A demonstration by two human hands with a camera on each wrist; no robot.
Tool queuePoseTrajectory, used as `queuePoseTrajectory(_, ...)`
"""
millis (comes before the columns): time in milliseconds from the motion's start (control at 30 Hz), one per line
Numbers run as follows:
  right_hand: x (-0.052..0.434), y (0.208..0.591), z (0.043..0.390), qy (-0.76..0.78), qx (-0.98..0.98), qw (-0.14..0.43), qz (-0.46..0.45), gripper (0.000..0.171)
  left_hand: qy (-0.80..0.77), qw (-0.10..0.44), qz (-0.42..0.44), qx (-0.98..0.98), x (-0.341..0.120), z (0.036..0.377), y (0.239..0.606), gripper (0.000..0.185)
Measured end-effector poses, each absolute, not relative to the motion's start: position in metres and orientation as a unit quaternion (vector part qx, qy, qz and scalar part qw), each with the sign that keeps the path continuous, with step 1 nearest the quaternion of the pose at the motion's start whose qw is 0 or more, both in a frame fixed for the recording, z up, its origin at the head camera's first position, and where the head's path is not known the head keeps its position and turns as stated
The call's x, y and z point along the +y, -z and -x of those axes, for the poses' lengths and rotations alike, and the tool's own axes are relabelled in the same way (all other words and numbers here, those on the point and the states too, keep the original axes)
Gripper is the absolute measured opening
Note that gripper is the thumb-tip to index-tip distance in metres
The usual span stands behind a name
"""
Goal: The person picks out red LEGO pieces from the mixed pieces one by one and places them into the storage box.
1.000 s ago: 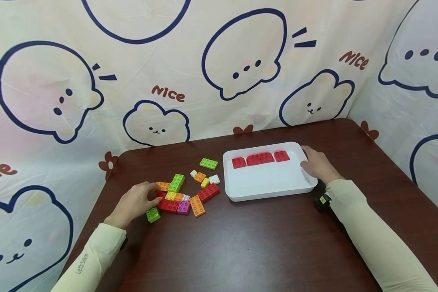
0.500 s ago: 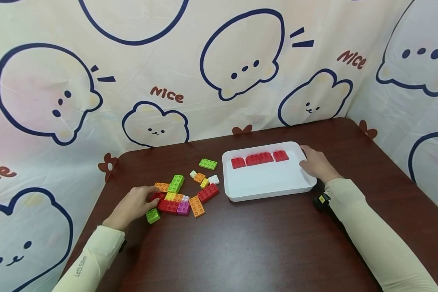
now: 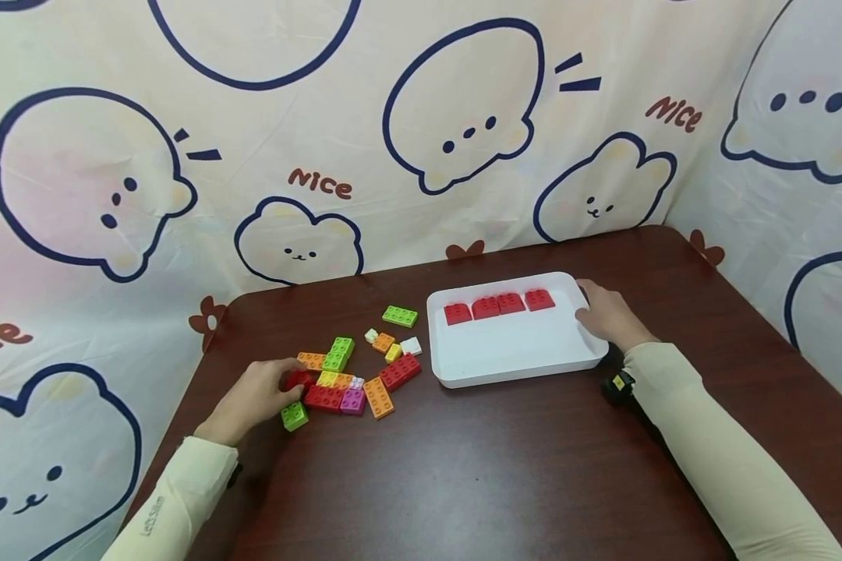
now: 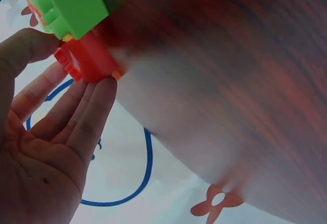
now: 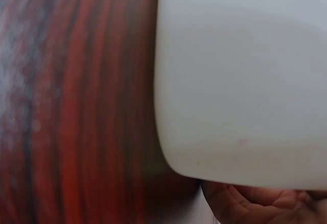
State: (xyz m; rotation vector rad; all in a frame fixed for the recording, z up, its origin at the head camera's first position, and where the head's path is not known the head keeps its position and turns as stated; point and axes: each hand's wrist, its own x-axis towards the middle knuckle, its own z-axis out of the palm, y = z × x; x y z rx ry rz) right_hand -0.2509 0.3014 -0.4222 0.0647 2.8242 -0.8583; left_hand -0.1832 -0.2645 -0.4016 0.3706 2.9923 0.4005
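Small red brick (image 3: 298, 380), studded, shiny plastic, left of centre in the head view, at the edge of a mixed brick pile (image 3: 354, 374). Dark wooden table (image 3: 463, 467); cartoon-bear curtain (image 3: 407, 132) behind. Left hand (image 3: 256, 393) pinching this brick between thumb and fingers (image 4: 92, 114). Right hand (image 3: 606, 315) grasping the white tray (image 3: 519, 351) rim, right of centre.

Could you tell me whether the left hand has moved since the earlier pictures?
Yes, slightly: the left hand drew back toward the person, away from the orange brick, gripping a red brick.

red bricks (image 3: 498, 305), white tray (image 3: 519, 366)
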Motion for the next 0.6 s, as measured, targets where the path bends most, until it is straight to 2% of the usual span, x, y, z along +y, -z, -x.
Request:
queuePoseTrajectory(300, 0.302, 0.422, 0.252, 0.286, 0.953, 0.097, -0.021, 0.065, -0.141, -0.013, -0.156, 0.977, -0.254, 0.179, 0.393, 0.039)
queuePoseTrajectory(600, 0.301, 0.421, 0.251, 0.287, 0.953, 0.098, -0.022, 0.066, -0.164, -0.032, -0.167, 0.972, -0.234, 0.18, 0.383, 0.043)
